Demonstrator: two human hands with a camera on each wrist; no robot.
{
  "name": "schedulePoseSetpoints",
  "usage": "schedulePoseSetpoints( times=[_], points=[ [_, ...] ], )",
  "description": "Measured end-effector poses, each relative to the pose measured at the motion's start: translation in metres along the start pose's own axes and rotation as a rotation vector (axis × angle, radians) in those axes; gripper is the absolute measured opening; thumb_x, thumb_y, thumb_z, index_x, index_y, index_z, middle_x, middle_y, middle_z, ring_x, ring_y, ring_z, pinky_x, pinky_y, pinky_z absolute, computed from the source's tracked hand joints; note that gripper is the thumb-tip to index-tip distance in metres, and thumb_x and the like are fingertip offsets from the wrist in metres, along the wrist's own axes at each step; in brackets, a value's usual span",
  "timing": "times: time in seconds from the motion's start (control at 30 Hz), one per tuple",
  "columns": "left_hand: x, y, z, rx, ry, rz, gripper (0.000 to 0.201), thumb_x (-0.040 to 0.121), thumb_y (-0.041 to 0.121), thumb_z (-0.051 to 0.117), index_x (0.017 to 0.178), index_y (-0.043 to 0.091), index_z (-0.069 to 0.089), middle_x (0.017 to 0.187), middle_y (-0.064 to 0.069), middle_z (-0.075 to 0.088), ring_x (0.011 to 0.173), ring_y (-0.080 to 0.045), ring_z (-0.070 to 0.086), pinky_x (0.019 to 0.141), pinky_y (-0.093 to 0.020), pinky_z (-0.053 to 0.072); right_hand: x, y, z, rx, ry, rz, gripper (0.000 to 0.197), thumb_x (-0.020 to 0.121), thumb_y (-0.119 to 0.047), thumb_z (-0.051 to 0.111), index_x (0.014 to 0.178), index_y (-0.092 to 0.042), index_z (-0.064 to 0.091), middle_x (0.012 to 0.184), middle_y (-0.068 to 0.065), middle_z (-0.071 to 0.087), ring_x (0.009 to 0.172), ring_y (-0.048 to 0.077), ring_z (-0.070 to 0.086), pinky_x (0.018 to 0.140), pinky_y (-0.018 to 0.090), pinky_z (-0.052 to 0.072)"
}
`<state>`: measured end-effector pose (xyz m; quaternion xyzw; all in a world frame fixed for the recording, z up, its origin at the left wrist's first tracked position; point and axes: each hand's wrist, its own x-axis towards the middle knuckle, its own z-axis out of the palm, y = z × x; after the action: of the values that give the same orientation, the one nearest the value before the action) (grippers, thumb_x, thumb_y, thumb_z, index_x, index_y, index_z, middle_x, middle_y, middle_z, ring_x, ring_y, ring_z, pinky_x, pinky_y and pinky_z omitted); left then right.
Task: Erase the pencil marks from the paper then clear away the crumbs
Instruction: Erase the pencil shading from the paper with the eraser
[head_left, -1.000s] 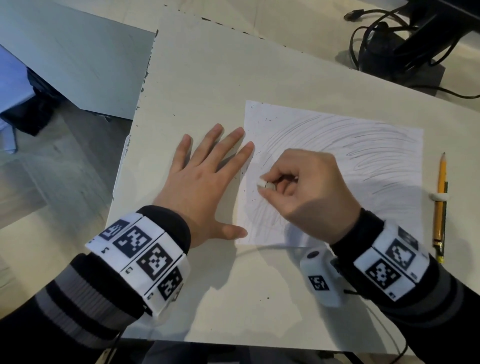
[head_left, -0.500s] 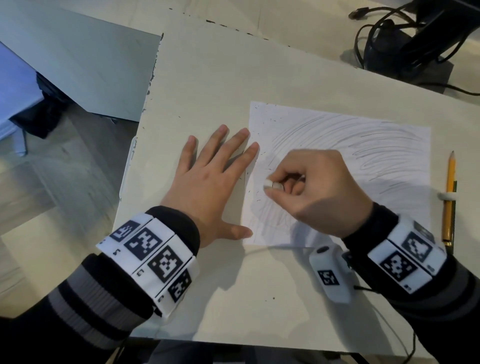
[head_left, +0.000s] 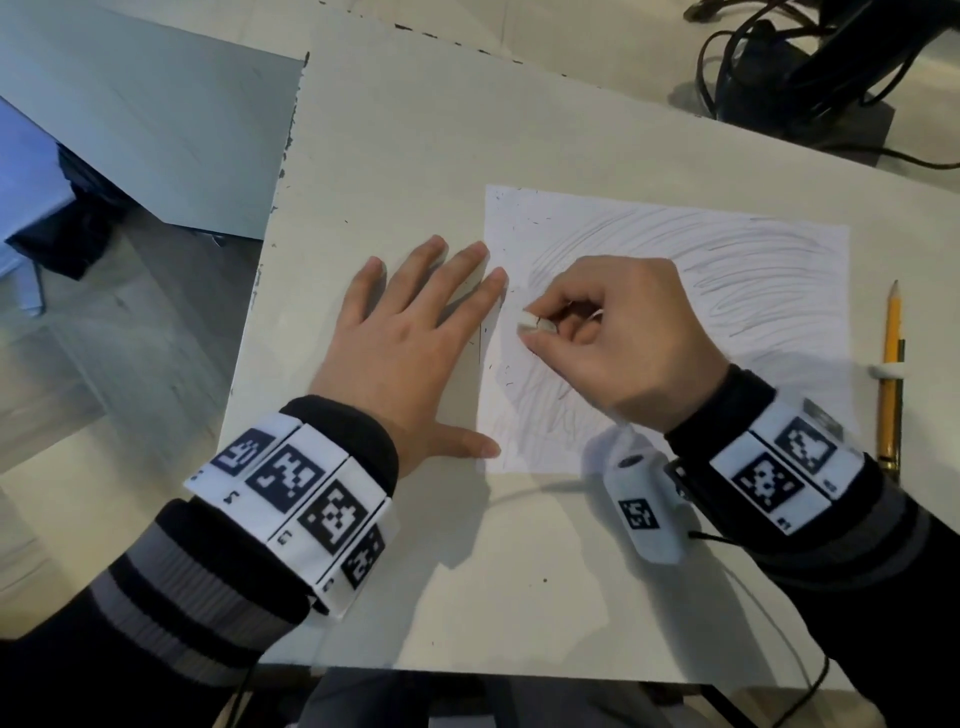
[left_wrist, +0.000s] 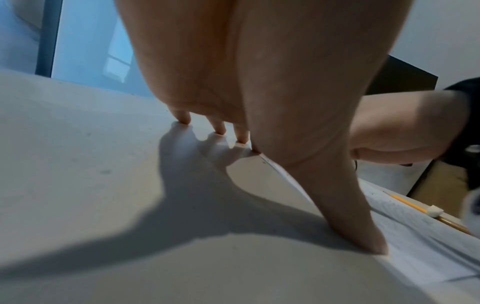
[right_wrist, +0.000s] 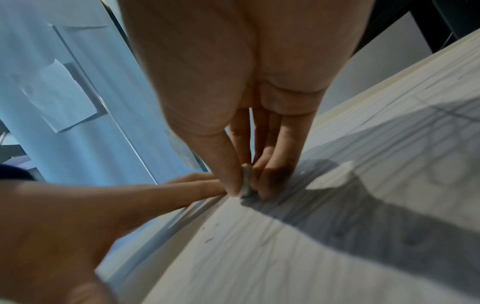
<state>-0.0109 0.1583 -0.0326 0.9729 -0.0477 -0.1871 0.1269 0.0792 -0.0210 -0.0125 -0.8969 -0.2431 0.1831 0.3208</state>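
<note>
Paper (head_left: 727, 291) lies at the table's (head_left: 415, 156) 3 o'clock side, still mostly pencil-scribbled; right hand (head_left: 618, 348) pinches a small eraser (head_left: 535, 322) down near its 9 o'clock edge, left hand (head_left: 400, 348) flat, fingers straight and spread, pinning that edge. Erasing step, early on: next likely needs rubbing on toward 3 o'clock, crumbs (head_left: 506, 384) later. Pencil (head_left: 891, 374) at 3 o'clock; no readable writing, just wrist marker patterns.

Head view steeply downward; wrist views close, sharing paper (head_left: 727, 291)
</note>
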Motion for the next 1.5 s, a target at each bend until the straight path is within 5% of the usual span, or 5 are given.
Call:
schedulePoseSetpoints(
  times=[0.23, 0.4, 0.63, 0.8, 1.5],
  points=[
    [0.003, 0.0, 0.0, 0.003, 0.067, 0.013, 0.125, 0.062, 0.081, 0.067, 0.157, 0.034, 0.0, 0.164, 0.004, 0.002, 0.151, -0.024, -0.002, 0.119, -0.052, 0.007, -0.021, 0.001, -0.004, 0.093, 0.005, -0.021, 0.008, 0.077, -0.013, 0.081, 0.081, -0.013, 0.074, 0.069, -0.001, 0.067, 0.061, 0.015, 0.063, 0.058, 0.018, 0.05],
    [-0.001, 0.001, 0.002, -0.041, 0.043, 0.022, 0.101, 0.067, 0.077, 0.065, 0.15, 0.038, 0.024, 0.165, 0.004, -0.002, 0.152, -0.022, -0.008, 0.121, -0.055, 0.003, -0.021, 0.005, 0.001, 0.111, -0.007, 0.009, 0.009, 0.076, -0.012, 0.082, 0.083, -0.012, 0.076, 0.068, -0.003, 0.067, 0.059, 0.011, 0.061, 0.058, 0.013, 0.047],
    [-0.004, 0.005, 0.003, 0.003, 0.007, 0.008, 0.098, 0.077, 0.073, 0.058, 0.154, 0.038, 0.009, 0.163, 0.004, -0.02, 0.15, -0.022, -0.019, 0.121, -0.054, 0.0, -0.021, 0.005, -0.002, 0.006, -0.072, -0.079, 0.005, 0.078, -0.016, 0.079, 0.082, -0.016, 0.076, 0.071, -0.004, 0.066, 0.065, 0.012, 0.062, 0.062, 0.032, 0.053],
    [-0.006, 0.002, 0.006, 0.027, -0.006, 0.018, 0.105, 0.073, 0.079, 0.055, 0.155, 0.038, 0.003, 0.162, 0.004, -0.026, 0.149, -0.023, -0.022, 0.121, -0.054, -0.002, -0.028, -0.002, 0.001, -0.05, -0.219, -0.086, 0.007, 0.075, -0.014, 0.08, 0.081, -0.017, 0.077, 0.07, -0.008, 0.065, 0.062, 0.01, 0.06, 0.062, 0.029, 0.052],
    [-0.005, 0.002, 0.008, 0.018, -0.031, 0.009, 0.115, 0.068, 0.081, 0.061, 0.155, 0.037, 0.0, 0.161, 0.004, -0.028, 0.148, -0.023, -0.025, 0.12, -0.055, -0.006, -0.022, 0.004, 0.0, -0.008, -0.146, -0.099, 0.007, 0.077, -0.013, 0.079, 0.083, -0.017, 0.077, 0.072, -0.006, 0.066, 0.064, 0.013, 0.061, 0.062, 0.029, 0.052]
  ],
)
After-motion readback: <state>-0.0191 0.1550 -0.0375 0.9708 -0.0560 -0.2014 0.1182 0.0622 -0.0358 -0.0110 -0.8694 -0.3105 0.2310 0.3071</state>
